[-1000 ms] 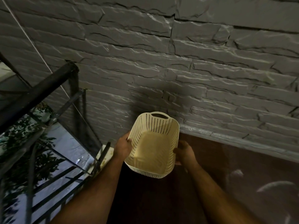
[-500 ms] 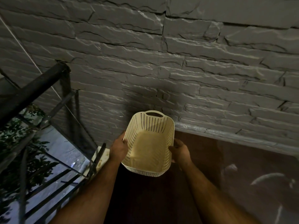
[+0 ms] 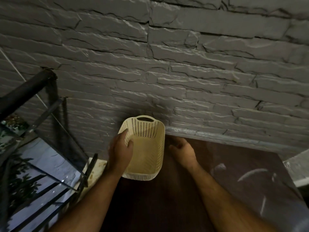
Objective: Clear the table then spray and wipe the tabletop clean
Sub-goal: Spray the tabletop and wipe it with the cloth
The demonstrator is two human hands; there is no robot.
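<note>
Dark tabletop (image 3: pixel 234 190) runs up to the stone wall; cream basket (image 3: pixel 144 148) sits at its far-left corner, long axis pointing away toward the wall. Left hand (image 3: pixel 120 150) grips the basket's left rim w/ fingers hooked inside. Right hand (image 3: pixel 183 151) is just beside the right wall, apart from it, loosely curled, holding nothing, so left is the nearer hand.

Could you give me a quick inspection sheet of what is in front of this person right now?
Surface: dark brown floor with pale smears.
Job's things: cream perforated basket, empty, near the wall.
Clutter: nothing seen.
Hands: left hand grips the basket's left rim; right hand beside the basket, apart, fingers loosely curled, holding nothing.
Cables: thin line running along the wall, far left.
Surroundings: grey stone wall; black metal railing at left.
</note>
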